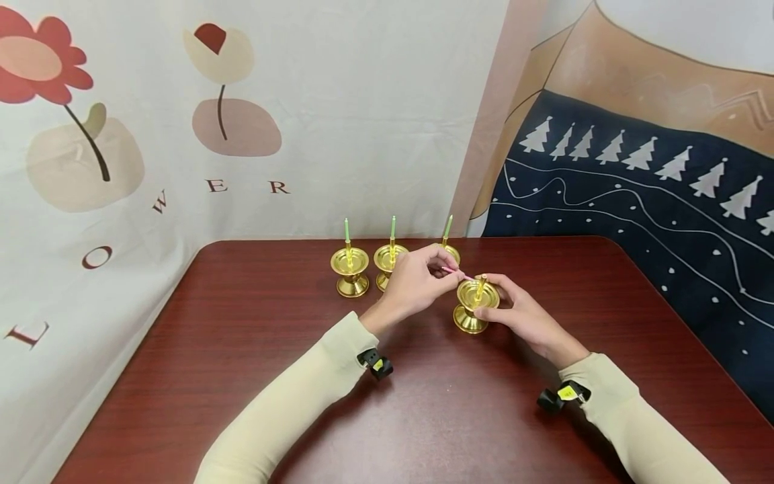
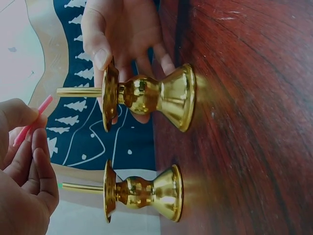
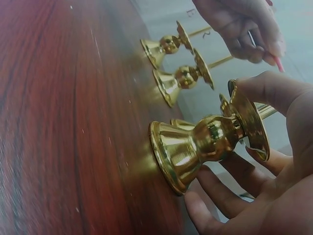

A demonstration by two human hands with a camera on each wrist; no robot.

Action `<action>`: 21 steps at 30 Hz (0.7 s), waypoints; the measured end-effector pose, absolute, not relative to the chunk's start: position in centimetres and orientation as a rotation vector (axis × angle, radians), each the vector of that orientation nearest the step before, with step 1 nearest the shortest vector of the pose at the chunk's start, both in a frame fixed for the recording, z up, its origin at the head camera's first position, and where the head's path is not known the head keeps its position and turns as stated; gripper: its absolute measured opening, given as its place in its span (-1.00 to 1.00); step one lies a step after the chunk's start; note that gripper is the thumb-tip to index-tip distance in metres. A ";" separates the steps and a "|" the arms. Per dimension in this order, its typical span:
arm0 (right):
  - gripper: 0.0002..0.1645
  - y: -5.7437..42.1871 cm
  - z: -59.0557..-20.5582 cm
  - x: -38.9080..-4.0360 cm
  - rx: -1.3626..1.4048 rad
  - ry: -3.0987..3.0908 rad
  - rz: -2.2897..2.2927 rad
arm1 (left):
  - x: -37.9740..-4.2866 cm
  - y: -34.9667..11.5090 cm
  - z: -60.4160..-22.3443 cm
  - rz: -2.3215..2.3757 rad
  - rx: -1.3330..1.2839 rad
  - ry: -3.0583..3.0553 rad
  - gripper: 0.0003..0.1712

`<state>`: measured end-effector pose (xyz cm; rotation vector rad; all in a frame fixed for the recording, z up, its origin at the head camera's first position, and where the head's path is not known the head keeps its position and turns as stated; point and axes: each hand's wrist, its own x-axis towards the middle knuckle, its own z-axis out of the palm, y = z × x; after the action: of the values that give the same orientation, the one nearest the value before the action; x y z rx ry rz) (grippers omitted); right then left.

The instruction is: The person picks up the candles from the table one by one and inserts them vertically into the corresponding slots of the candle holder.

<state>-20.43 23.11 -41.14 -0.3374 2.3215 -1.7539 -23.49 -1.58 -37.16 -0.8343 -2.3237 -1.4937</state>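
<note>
My left hand (image 1: 416, 281) pinches a thin pink candle (image 2: 45, 105) between thumb and fingertips, level with the top of a brass candle holder's tube. My right hand (image 1: 527, 317) grips that candle holder (image 1: 470, 321) by its dish, thumb on the near rim and fingers around the far side. The holder stands upright, and its narrow tube (image 2: 78, 92) has no candle in it. In the left wrist view, the pink candle's tip is close beside the tube's open end.
Three similar brass holders (image 1: 353, 288) stand in a row at the back of the dark red table (image 1: 260, 349), each bearing a green candle (image 1: 347, 230). My left hand partly hides two of them. Printed cloth (image 1: 363, 134) hangs behind the table.
</note>
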 end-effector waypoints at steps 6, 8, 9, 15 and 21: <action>-0.17 22.6 -41.2 -20.3 -0.342 2.322 -1.732 | -23.5 -1.2 -37.0 -1.482 -0.838 -2.299 -0.86; -0.17 22.5 -41.2 -20.2 -0.346 2.320 -1.731 | -23.4 -1.1 -36.9 -1.473 -0.836 -2.299 -0.85; -0.16 22.5 -41.2 -20.2 -0.351 2.319 -1.731 | -23.4 -1.1 -36.9 -1.469 -0.837 -2.298 -0.85; -0.16 22.4 -41.3 -20.2 -0.370 2.306 -1.744 | -23.5 -1.0 -36.6 -1.451 -0.834 -2.305 -0.84; -0.16 22.4 -41.3 -20.1 -0.383 2.292 -1.762 | -23.5 -0.9 -36.4 -1.428 -0.847 -2.320 -0.84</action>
<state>-20.11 22.35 -41.30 -0.3827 2.2923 -1.7617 -23.47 -0.94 -36.36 -0.8470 -2.3195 -1.4284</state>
